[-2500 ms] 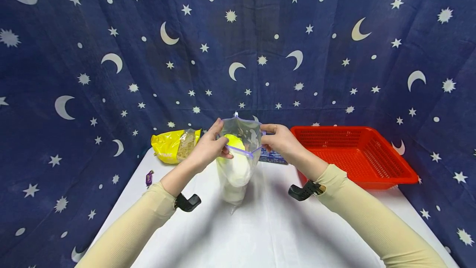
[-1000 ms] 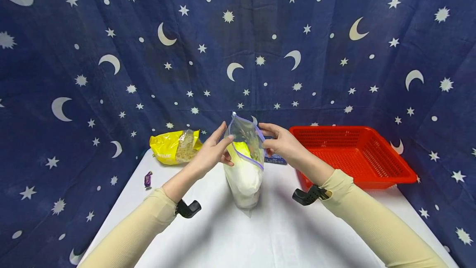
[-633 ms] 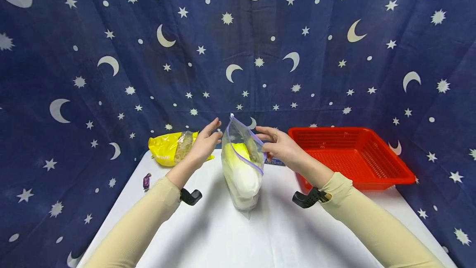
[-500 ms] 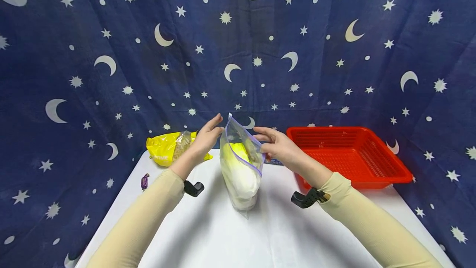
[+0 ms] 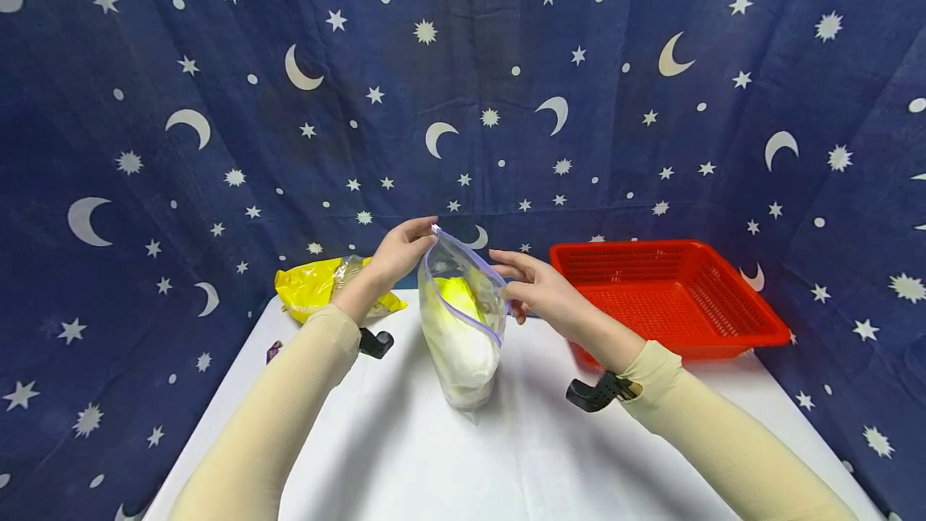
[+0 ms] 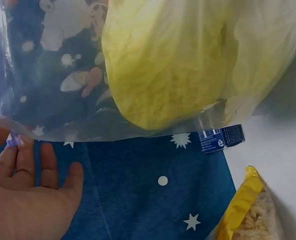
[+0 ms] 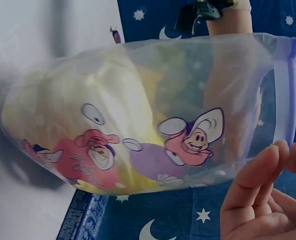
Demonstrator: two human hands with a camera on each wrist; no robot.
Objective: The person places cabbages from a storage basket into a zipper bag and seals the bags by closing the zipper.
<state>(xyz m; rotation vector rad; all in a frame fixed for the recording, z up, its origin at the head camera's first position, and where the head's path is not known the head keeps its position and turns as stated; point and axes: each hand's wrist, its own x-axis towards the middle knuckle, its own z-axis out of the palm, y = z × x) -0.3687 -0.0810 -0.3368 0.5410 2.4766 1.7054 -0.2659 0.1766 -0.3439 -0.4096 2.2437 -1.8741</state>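
Observation:
A clear zip bag with a purple-edged mouth stands on the white table in the head view, tilted slightly, its mouth gaping. Inside it is a napa cabbage, pale with a yellow leafy end towards the opening. My left hand pinches the mouth's far left corner, at the small white slider. On the other side, my right hand pinches the purple rim between thumb and forefinger, its other fingers loosely bent. Cartoon figures printed on the bag show in the right wrist view.
A red plastic basket stands to the right. Behind my left wrist lies a yellow pasta bag, with a purple-wrapped candy nearer. A blue box sits behind the zip bag. A dark star-patterned curtain hangs behind.
My left hand let go of the bag's near left rim, moved back and up, and now pinches the slider corner. My right hand stays at the right rim. The view has shifted rightward slightly.

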